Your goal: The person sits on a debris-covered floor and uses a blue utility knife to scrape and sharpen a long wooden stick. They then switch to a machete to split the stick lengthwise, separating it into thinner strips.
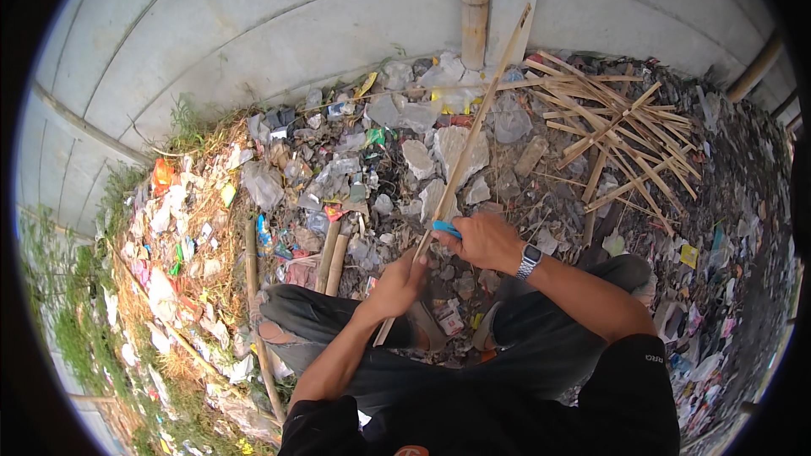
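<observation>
A long, flat bamboo strip (pixel 473 137) runs at a slant from my lap up toward the wall. My left hand (pixel 400 285) is closed around its lower part, just above my crossed legs. In my right hand (pixel 483 241) is a blue cutter knife (pixel 446 228), its front end against the strip a little above my left hand. The fingers wrap round most of the knife, and its blade cannot be made out. A watch is on my right wrist.
Several split bamboo strips (pixel 621 131) lie in a loose pile at the far right. Broken concrete chunks (pixel 460 152) and plastic litter cover the ground ahead. Bamboo poles (pixel 252 287) lie by my left knee. A grey panel wall (pixel 338 25) with an upright bamboo post (pixel 474 8) stands behind.
</observation>
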`<state>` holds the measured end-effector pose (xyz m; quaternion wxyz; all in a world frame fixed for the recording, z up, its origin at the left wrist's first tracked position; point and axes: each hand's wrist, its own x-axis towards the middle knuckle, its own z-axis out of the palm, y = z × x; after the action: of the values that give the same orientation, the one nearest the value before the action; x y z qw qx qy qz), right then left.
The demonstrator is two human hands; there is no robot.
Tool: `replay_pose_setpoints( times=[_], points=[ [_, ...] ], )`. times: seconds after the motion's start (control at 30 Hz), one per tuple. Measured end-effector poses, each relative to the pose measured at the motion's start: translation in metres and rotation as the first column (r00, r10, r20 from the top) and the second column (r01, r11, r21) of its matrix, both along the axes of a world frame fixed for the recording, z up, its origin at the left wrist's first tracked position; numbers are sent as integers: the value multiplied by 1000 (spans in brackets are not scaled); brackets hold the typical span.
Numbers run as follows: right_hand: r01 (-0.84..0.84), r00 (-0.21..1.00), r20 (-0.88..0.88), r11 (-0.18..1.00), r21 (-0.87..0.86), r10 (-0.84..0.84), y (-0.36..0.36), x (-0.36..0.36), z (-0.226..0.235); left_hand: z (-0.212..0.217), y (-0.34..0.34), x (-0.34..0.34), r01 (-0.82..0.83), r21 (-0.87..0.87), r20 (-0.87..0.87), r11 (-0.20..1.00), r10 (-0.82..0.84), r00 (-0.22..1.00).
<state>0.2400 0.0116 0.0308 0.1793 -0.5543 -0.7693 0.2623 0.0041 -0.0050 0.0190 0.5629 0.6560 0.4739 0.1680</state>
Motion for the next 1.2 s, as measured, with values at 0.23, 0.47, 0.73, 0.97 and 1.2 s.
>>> replay_pose_setpoints(
  times=[0.23, 0.47, 0.73, 0.97, 1.2],
  points=[
    [291, 947, 141, 957, 5, -289, 64, 88, -19, 0, -8, -3, 128, 19, -62, 992, -126, 990],
    [613, 774, 121, 784, 101, -621, 97, 157, -17, 13, -8, -9, 220, 36, -79, 975, -216, 973],
    [951, 161, -574, 282, -128, -803, 66, 315, 16, 62, -75, -99, 217, -117, 23, 969, -215, 976],
    [678, 630, -589, 728, 102, -505, 53, 154, 72, 98, -82, -104, -23, -175, 298, 984, 76, 952],
    [474, 755, -623, 826, 305, -203, -31, 50, 184, 114, -110, -111, -190, -74, 509, 979, 201, 837]
  ],
)
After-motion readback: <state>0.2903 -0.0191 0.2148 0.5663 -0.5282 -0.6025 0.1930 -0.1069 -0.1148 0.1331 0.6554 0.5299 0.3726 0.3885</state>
